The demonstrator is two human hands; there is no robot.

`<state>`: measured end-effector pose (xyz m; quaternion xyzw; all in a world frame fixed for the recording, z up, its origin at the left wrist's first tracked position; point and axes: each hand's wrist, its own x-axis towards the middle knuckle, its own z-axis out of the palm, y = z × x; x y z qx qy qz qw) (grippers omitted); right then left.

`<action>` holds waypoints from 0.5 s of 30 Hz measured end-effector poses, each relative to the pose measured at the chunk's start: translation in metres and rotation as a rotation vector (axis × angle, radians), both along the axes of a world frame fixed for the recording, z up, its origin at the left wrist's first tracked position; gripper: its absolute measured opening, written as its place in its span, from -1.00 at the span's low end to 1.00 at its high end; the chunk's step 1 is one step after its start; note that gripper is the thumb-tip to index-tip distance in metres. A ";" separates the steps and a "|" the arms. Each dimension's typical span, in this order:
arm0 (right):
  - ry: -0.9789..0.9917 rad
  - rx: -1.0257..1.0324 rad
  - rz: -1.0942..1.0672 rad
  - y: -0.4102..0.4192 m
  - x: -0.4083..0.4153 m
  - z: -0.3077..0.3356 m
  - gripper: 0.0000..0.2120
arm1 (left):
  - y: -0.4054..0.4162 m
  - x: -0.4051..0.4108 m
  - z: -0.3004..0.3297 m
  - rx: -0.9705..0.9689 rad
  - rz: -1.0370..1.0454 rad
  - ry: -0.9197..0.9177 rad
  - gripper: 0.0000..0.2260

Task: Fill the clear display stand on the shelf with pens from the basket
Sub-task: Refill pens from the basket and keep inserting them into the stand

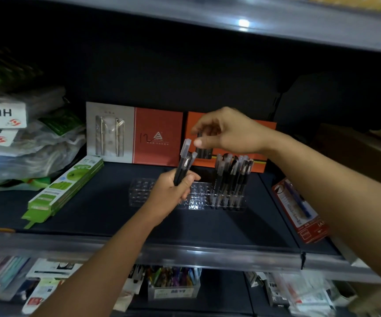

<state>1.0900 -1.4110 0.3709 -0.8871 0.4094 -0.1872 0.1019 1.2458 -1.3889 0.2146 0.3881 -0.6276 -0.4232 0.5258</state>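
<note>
Standing behind the person's shoulder, I see the clear display stand [162, 193] on the dark shelf [219, 227], and everything else sits relative to it: its right end already bristles with upright pens [233, 177], while the holes on its left and middle are bare. The left hand [171, 193] hovers just in front of the stand's middle, fingers curled round a small bunch of spare pens [185, 165], caps up. The right hand [226, 131] hangs above the stand, thumb and fingertips drawn close; it may be pinching something dark, though I cannot tell in this dim, blurred light. No basket is in view. To seat the next one well, I'd say pluck a single pen by its cap, keep it vertical, and aim for the empty hole just beside the filled rows
</note>
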 end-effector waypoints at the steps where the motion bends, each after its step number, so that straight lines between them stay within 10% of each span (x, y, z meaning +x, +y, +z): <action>1: -0.002 0.010 0.019 0.002 0.004 0.002 -0.78 | 0.001 -0.001 0.000 -0.002 0.001 0.002 -0.85; 15: -0.020 0.014 -0.012 0.004 0.018 0.004 -0.95 | 0.000 0.011 0.005 -0.038 0.098 -0.113 -0.83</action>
